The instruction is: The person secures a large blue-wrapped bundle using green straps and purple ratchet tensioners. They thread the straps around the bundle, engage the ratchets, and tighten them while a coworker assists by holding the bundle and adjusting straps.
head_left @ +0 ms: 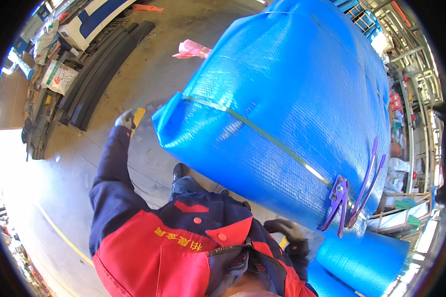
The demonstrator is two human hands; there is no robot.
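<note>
A large bundle wrapped in shiny blue sheeting fills the middle and right, with a thin greenish strap running across it. Purple long-handled hand tools rest against its near right side, by the strap. My left hand, in a grey glove, is off the bundle's left end with fingers curled. A yellow piece shows right beside it; whether the hand grips it is unclear. Low by my body, my right hand, in a dark glove, is near the bundle's lower edge; its fingers are blurred.
Blue rolls lie at the lower right. Long dark beams and a white bag are at the far left. Pink wrapping sticks out behind the bundle. Metal racks line the right. A yellow line marks the floor.
</note>
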